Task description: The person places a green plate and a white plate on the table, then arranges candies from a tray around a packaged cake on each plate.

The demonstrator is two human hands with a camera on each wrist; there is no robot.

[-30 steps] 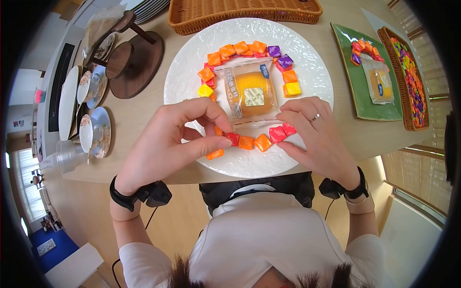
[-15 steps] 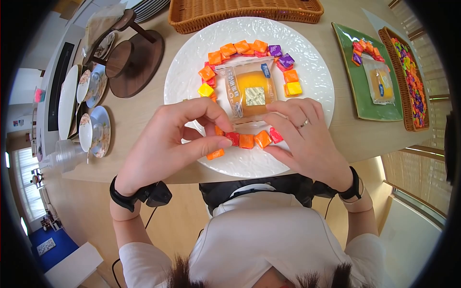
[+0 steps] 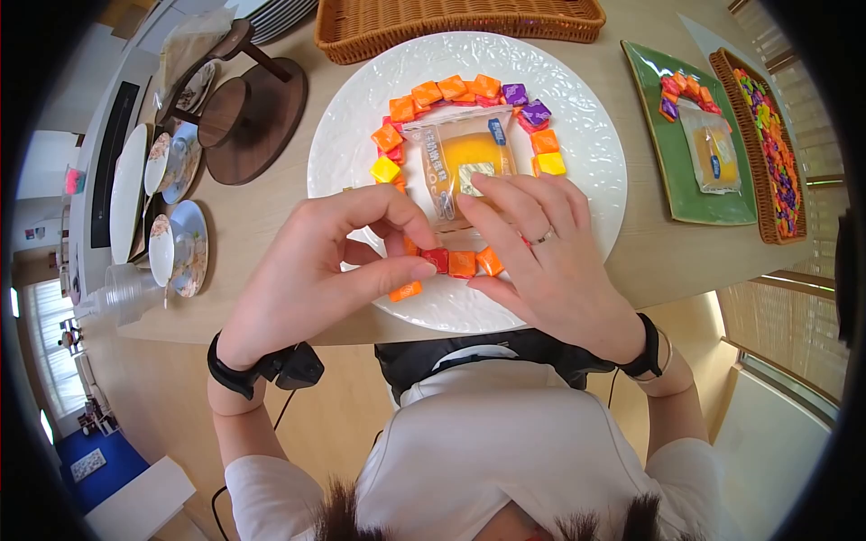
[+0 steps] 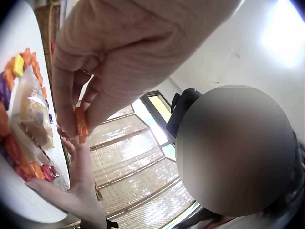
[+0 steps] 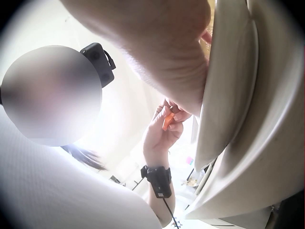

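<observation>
On the white plate, square candies form a ring around a wrapped cake. The left hand is at the ring's near left, its fingertips by a red candy; in the left wrist view its thumb and finger pinch an orange candy, also visible in the right wrist view. The right hand spreads loosely over the cake's near right part, thumb beside an orange candy. It hides the ring's near right part; whether it touches the cake cannot be told.
A wicker tray lies behind the plate. At right are a green plate with another wrapped cake and candies, and a basket of candies. A wooden stand and cups on saucers are at left.
The right hand has moved left along the near candies and now covers the red ones and part of the wrapped cake. The left hand has stayed in place.
</observation>
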